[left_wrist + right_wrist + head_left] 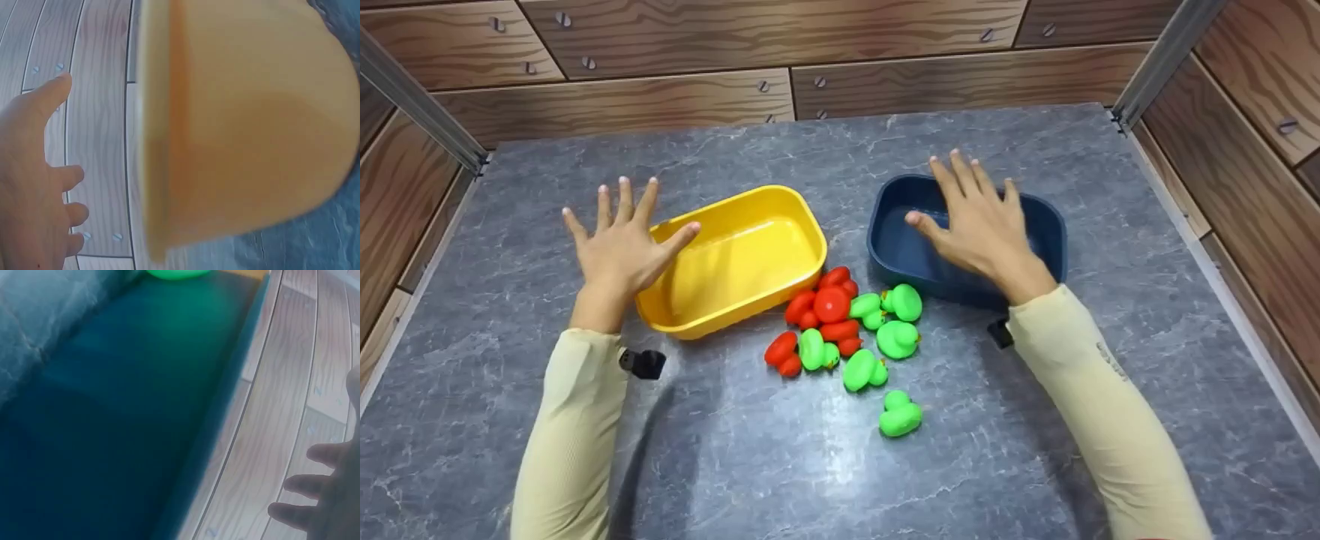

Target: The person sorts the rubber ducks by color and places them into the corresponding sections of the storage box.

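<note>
With fingers spread, my left hand (pixel 619 251) hovers by the left end of a yellow bin (pixel 735 259); it holds nothing. My right hand (pixel 979 225), fingers also spread, is above a dark blue bin (pixel 911 274) and partly hides its inside. Between and in front of the bins lies a group of small rubber ducks: several red ones (pixel 832 305) on the left and several green ones (pixel 898 340) mostly on the right. One green duck (pixel 900 415) sits apart, nearer to me. The left wrist view shows the yellow bin's outer wall (pixel 264 140) close up.
A grey marbled tabletop (pixel 780 465) carries everything. Wood-patterned panels (pixel 810 37) enclose it at the back and both sides, with metal posts (pixel 1166 64) at the rear corners. Dark wrist cameras (pixel 645 364) are strapped at the sleeves.
</note>
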Demonstrator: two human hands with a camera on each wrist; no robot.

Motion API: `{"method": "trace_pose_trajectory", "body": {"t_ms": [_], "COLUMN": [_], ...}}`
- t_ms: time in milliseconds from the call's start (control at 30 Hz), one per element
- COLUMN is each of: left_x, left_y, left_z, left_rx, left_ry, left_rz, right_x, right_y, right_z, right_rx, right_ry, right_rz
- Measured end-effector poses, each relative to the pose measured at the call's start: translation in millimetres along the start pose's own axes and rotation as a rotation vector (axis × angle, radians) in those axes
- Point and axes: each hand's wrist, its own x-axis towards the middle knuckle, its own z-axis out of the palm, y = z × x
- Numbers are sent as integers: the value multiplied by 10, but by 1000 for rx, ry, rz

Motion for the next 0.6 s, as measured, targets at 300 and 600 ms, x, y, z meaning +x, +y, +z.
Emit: {"method": "trace_pose_trajectory", "body": {"t_ms": [300, 600], "left_x": [-109, -233], "left_y": [-195, -385], "left_z": [116, 222], "left_rx": [-2, -51], "left_ry": [-19, -24], "left_rz": [-10, -29], "right_x": [-215, -482], "right_y": [-103, -206], "right_z": [103, 208], "right_rx": [-54, -87], "right_ry": [92, 246], "right_rz": [-98, -283]}}
